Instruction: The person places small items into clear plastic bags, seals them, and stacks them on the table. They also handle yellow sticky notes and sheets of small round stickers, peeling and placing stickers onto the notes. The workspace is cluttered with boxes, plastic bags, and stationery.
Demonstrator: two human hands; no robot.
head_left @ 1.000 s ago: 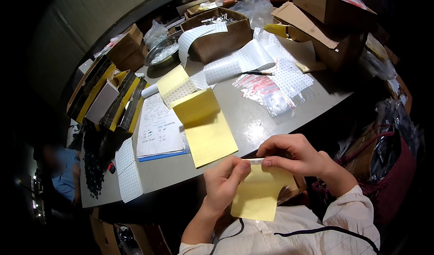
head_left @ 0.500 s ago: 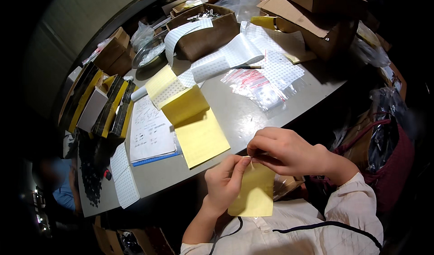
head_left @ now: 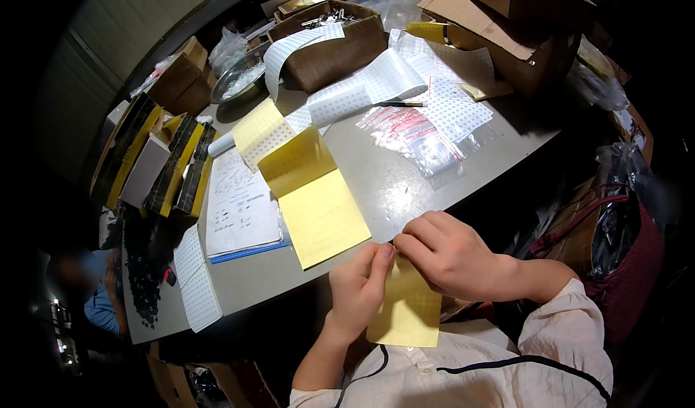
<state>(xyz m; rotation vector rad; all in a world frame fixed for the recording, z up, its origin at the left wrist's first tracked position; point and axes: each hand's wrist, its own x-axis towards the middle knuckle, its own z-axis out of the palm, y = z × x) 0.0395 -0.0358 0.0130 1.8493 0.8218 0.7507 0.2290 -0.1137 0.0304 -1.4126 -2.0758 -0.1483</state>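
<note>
Close together at the table's front edge, both my hands have their fingertips pinched at the top of a yellow paper sheet. My left hand is closed on its upper left edge, thumb on top. My right hand is closed with bent fingers at the upper right, covering part of the sheet. The paper hangs down in front of my shirt. Any small thing between the fingertips is hidden. Just beyond my hands on the table lies a folded yellow sheet, its back flap standing up.
Left of it lie a written page on a blue clipboard, white label sheets and black small parts. Clear zip bags, label strips and a brown box lie farther back. A person sits at far left.
My right hand has shifted slightly down and left, closer against my left fingertips. The white bit seen between the fingertips earlier is now covered. The view has shifted slightly.
</note>
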